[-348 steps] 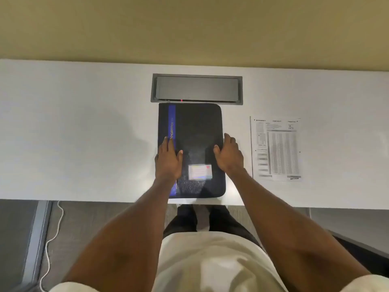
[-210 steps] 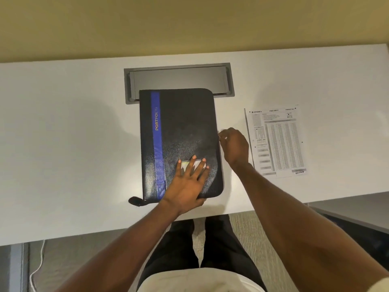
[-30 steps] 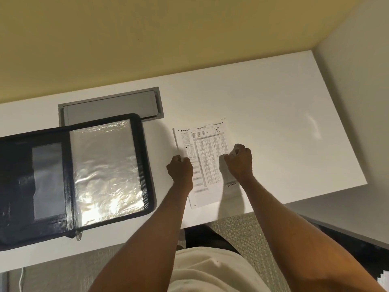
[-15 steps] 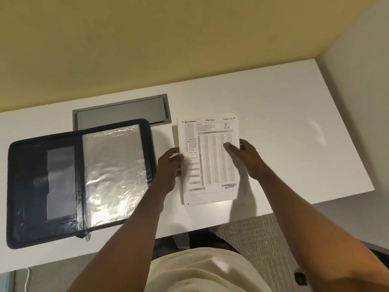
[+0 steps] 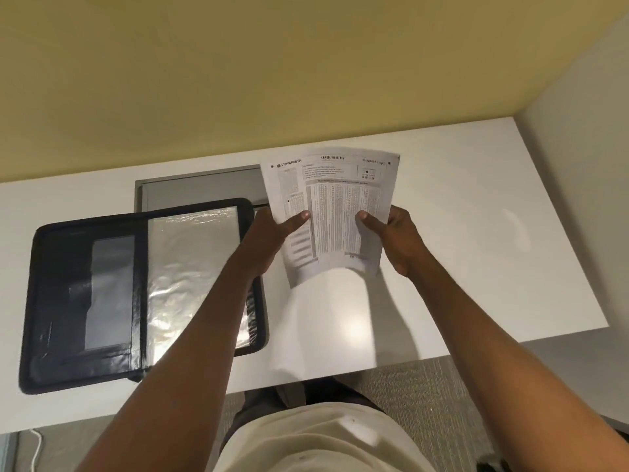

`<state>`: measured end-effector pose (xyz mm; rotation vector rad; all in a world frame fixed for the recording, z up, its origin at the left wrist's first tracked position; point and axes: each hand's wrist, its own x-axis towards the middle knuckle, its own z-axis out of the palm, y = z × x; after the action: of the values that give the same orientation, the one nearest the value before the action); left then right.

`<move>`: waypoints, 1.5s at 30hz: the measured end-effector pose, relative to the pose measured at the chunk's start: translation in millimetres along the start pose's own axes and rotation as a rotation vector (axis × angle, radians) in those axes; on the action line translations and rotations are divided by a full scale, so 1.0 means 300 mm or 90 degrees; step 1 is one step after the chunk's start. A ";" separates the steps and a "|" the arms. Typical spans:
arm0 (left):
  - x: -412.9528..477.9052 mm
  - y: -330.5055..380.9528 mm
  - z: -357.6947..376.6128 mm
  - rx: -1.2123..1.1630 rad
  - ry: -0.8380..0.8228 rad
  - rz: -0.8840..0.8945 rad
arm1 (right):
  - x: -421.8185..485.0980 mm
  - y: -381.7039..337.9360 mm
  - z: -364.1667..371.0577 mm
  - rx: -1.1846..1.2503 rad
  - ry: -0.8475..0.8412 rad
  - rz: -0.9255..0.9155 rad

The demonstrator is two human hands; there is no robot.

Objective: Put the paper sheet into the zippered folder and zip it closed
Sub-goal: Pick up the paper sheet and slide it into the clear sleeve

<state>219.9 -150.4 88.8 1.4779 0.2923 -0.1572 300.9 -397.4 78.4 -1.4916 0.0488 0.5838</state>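
The printed paper sheet is lifted off the white desk and tilted towards me, held by both hands. My left hand grips its left edge with the thumb on the front. My right hand grips its right edge the same way. The black zippered folder lies open flat on the desk to the left, with a shiny clear plastic sleeve on its right half. My left forearm crosses over the folder's right edge.
A grey recessed cable hatch sits in the desk behind the folder. A yellow wall runs along the back and a pale wall closes the desk's right side. A white cable lies on the floor at lower left.
Both hands have raised the sheet higher off the desk and tilted it up. The folder has stayed open in place.
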 end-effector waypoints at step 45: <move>-0.168 -0.254 -0.272 -0.100 0.055 -0.116 | -0.045 0.143 0.226 -0.194 -0.090 0.000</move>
<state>142.3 -80.2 25.1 1.3038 0.4983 -0.2123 250.8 -339.4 51.3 -1.7397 -0.1561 0.7196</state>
